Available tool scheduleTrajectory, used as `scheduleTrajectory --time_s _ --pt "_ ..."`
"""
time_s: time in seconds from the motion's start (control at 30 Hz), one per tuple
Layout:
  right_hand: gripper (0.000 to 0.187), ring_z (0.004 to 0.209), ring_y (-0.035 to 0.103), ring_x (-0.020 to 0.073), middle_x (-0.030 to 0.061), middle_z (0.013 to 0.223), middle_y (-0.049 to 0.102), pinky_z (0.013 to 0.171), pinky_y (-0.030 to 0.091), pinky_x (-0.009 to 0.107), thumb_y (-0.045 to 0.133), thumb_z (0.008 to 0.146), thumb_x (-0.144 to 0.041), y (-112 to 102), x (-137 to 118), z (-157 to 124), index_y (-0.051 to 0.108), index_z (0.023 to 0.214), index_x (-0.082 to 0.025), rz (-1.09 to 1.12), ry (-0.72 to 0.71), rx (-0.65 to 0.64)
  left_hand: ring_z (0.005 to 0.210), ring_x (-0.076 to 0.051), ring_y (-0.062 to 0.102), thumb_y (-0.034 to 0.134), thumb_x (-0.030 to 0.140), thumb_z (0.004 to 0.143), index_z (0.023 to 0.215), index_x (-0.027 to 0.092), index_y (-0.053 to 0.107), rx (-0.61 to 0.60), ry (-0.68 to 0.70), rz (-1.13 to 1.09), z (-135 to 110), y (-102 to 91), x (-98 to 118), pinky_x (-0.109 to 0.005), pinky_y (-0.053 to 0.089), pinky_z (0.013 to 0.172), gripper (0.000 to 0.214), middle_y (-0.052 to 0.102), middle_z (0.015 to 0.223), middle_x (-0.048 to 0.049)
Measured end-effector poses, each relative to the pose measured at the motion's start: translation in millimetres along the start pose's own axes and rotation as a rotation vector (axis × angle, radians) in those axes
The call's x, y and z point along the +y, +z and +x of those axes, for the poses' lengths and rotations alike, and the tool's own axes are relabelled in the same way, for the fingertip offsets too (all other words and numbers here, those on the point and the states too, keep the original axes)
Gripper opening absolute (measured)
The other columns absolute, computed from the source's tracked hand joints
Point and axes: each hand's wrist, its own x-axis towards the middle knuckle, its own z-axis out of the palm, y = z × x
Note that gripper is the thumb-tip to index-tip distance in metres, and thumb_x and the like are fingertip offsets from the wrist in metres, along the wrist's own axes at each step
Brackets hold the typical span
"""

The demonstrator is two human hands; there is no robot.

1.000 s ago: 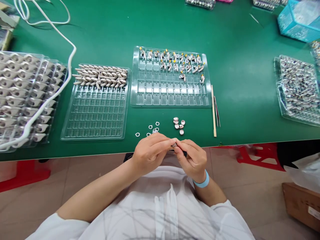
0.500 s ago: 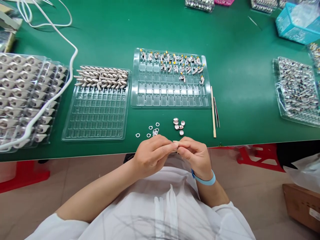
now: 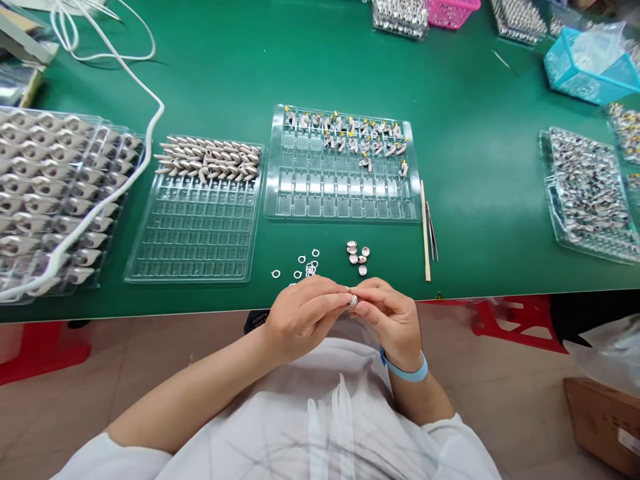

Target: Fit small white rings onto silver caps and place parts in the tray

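Both hands meet at the table's front edge, fingertips pinched around one small silvery metal part (image 3: 353,301). My left hand (image 3: 305,313) is closed on its left side, and my right hand (image 3: 393,319), with a light blue band at the wrist, grips it from the right. Fingers cover most of the part, so its exact kind is unclear. Just beyond my left hand lie several thin white rings (image 3: 311,268). Several small round metal caps (image 3: 363,270) sit on the green table past my right hand.
A clear tray (image 3: 345,212) with small yellow-tipped parts lies ahead. Left of it is another tray (image 3: 190,260) of grey metal pieces, then stacked trays (image 3: 35,180) under a white cable (image 3: 107,197). A wooden stick (image 3: 426,233) and tweezers (image 3: 432,230) lie right; farther off stands a blue basket (image 3: 575,70).
The view has shifted slightly. My fingers have turned a little, so more of the silvery part shows between them. Both hands still hold it.
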Motion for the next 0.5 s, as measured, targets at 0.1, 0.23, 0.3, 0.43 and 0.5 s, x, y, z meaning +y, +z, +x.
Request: scheduleTrajectory --time_s 0.1,0.23,0.3,0.43,0.5 --pt "0.019 0.08 0.061 0.0158 0.0052 0.089 0.064 0.06 0.055 0.028 0.066 0.081 -0.022 1.5 3.7 -1.9 0.071 0.099 -0.026 0.009 -0.019 0.026 0.078 -0.015 0.066 0.06 0.004 0.08 0.096 0.014 0.062 -0.011 0.003 0.024 0.2 -1.9 0.6 -0.028 0.055 0.069 0.019 0.07 0.084 -0.0079" --pt "0.017 0.072 0.061 0.0139 0.0045 0.088 0.063 0.059 0.056 0.028 0.065 0.082 -0.025 3.4 8.4 -2.5 0.071 0.098 -0.026 0.074 -0.009 0.027 0.077 -0.015 0.065 0.059 0.006 0.082 0.096 0.016 0.063 -0.039 -0.002 0.058 -1.2 -3.8 0.0 -0.026 0.054 0.065 0.018 0.069 0.085 -0.008" --pt "0.017 0.071 0.061 0.0139 0.0045 0.087 0.062 0.059 0.056 0.029 0.065 0.082 -0.026 4.0 9.7 -2.4 0.072 0.097 -0.026 0.086 -0.003 0.031 0.076 -0.015 0.065 0.057 0.007 0.083 0.096 0.017 0.063 -0.046 0.006 0.074 -1.6 -4.5 -0.3 -0.026 0.054 0.064 0.017 0.069 0.084 -0.0071" --pt "0.017 0.071 0.061 0.0137 0.0045 0.087 0.061 0.058 0.056 0.028 0.065 0.081 -0.024 4.2 11.5 -2.1 0.072 0.097 -0.026 0.118 -0.012 0.031 0.075 -0.015 0.064 0.057 0.006 0.083 0.094 0.016 0.064 -0.026 0.034 0.081 -0.6 -5.2 -0.4 -0.026 0.055 0.064 0.017 0.068 0.083 -0.0075" --pt "0.017 0.071 0.061 0.0134 0.0044 0.087 0.061 0.058 0.056 0.028 0.065 0.082 -0.023 4.0 12.6 -2.3 0.072 0.097 -0.026 0.125 -0.005 0.028 0.075 -0.014 0.064 0.057 0.005 0.083 0.094 0.016 0.064 -0.021 0.043 0.08 0.1 -5.2 -0.3 -0.026 0.055 0.065 0.018 0.069 0.083 -0.0072"
